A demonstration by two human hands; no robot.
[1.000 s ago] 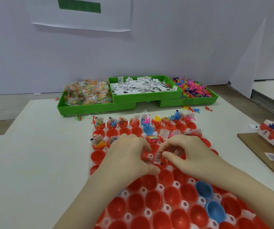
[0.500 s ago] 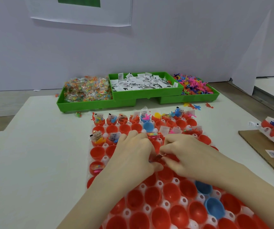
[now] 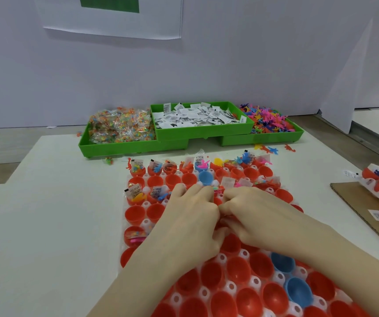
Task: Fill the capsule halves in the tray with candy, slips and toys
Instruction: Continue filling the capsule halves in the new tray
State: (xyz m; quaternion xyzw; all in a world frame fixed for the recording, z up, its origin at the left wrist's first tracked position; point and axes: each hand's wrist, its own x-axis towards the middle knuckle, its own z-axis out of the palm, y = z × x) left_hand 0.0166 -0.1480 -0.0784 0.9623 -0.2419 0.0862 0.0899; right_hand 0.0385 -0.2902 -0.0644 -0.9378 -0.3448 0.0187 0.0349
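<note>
A clear plastic tray [image 3: 147,223] of open red and blue capsule halves [image 3: 236,268] lies flat on the white desk [image 3: 46,225]; far rows hold wrapped candy, printed slips and toys, near rows gape.

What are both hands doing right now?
Left hand: fingers curled over the white tray of red capsule halves; contents hidden, cannot tell.
Right hand: same, cannot tell.

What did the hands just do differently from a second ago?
The white paper slip pinched by the right hand a second ago is out of sight now; both hands have closed together, the left hand meeting it over the red capsule halves. The three green plastic bins are unchanged.
</note>
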